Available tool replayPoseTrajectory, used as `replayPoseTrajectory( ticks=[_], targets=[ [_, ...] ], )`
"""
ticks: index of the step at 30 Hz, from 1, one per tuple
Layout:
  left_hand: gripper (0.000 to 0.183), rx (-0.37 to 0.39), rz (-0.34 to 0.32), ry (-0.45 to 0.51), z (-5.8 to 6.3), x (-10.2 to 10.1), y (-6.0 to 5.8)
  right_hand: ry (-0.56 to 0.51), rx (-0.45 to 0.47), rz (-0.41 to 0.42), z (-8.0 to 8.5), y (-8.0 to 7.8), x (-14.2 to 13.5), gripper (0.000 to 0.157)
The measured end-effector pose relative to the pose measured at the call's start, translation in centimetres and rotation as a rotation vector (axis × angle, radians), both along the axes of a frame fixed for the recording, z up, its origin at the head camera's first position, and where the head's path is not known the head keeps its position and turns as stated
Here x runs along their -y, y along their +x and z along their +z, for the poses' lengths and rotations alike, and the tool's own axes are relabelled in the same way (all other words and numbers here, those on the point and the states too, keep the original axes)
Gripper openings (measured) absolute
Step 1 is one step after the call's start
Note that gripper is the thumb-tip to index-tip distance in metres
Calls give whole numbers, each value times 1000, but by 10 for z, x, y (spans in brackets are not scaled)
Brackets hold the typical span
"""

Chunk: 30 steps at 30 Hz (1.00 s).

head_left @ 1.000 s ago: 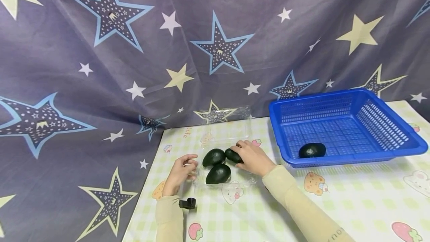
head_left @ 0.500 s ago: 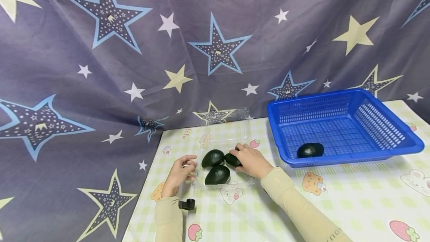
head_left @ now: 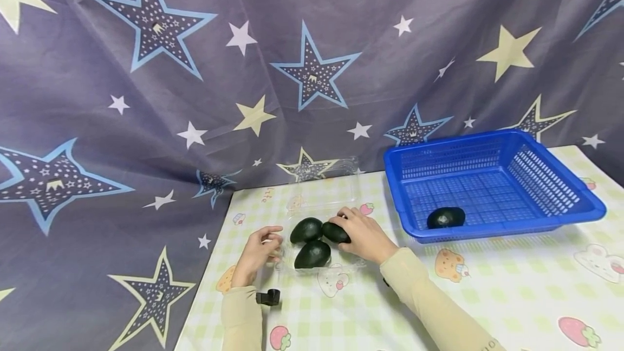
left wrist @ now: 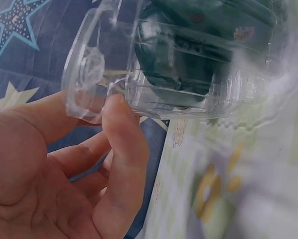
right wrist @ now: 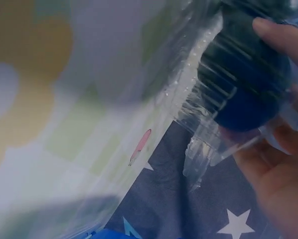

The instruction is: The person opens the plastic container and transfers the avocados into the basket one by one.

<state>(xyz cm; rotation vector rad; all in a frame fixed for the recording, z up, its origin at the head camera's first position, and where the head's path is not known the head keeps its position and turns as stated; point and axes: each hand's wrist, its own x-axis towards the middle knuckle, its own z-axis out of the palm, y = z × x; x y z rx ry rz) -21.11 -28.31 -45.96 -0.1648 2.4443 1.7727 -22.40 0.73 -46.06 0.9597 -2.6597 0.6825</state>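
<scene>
In the head view a clear plastic clamshell box lies on the table with its lid raised at the back. Two dark green avocados, a rear one and a front one, sit inside it. My right hand grips a third avocado at the box's right side, thumb and fingers around it. On the left, my left hand pinches the box's rim between thumb and index finger, seen in the left wrist view. The right wrist view shows the held avocado partly behind clear plastic.
A blue perforated basket stands to the right, with one avocado near its front left corner. The transparent lid leans up near the star-patterned curtain. A checked cloth covers the table.
The right hand and its avocado have shifted very slightly toward the other avocados. The left hand stays at the box's rim. The whole head view has drifted a little.
</scene>
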Motion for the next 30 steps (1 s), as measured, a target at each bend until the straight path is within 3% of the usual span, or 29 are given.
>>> replayPoseTrajectory(
  ticks=[12, 30],
  targets=[
    [41, 0, 10, -10, -4, 5, -1, -66, -84, -49, 21, 6, -7, 55],
    [42, 4, -6, -7, -3, 2, -4, -138, -115, -121, 46, 19, -34, 57]
  ],
)
